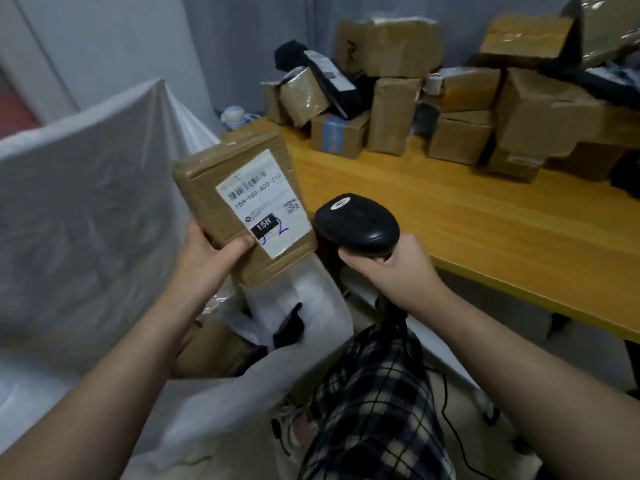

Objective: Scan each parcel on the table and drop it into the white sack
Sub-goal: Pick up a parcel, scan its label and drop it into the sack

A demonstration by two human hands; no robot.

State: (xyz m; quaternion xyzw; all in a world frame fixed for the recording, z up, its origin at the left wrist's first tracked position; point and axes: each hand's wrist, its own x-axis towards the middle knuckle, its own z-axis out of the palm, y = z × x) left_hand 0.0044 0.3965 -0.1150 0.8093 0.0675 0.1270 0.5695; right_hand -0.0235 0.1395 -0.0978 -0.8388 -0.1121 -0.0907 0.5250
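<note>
we grip the parcel (239, 202) in our left hand (211, 252) and the scanner (356, 223) in our right hand (384, 268) (label facing up), so we judge the scan is in hand, then a drop into the white sack (86, 220).

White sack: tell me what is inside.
A brown box and white bags show in the sack; the held parcel and sack wall hide the rest.

Tape-glossed cardboard parcel (239, 202), smooth wooden table (485, 216).
</note>
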